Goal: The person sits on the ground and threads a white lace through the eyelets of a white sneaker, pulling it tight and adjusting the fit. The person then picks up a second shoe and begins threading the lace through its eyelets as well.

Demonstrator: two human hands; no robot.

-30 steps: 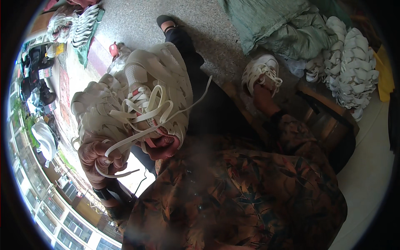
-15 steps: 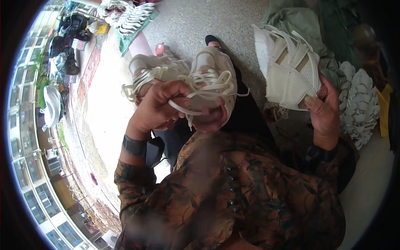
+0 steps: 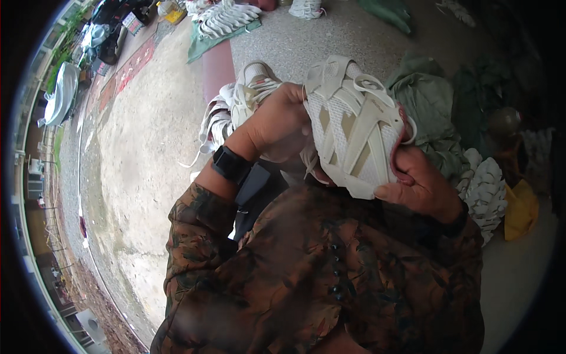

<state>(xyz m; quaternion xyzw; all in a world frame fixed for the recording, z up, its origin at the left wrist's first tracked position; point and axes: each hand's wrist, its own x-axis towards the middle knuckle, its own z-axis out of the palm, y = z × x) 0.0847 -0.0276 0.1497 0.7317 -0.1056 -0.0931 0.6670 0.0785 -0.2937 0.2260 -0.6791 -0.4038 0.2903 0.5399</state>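
A white and cream shoe upper (image 3: 352, 133) with mesh panels, crossing straps and a reddish lining is held up before my chest. At its collar, my right hand (image 3: 423, 184) grips it, thumb on the outside. My left hand (image 3: 276, 131) is closed against the upper's left edge; part of its fingers is hidden behind it. Just beyond my left wrist sit other white shoe uppers (image 3: 252, 94) with loose, looped laces, partly covered by that hand. A pale lace (image 3: 368, 84) loops over the held upper's top.
Stacked white shoe parts (image 3: 229, 22) lie on a green sheet (image 3: 197, 48) at the far left. To my right are a grey-green cloth bundle (image 3: 424, 97), a pile of white pieces (image 3: 484, 192) and a yellow object (image 3: 521, 211). Another white bundle (image 3: 306, 8) stands at the back.
My right hand has brought the shoe upper leftward to the middle. My left hand has let go of the lace it held and moved right to meet the upper. The view has shifted.
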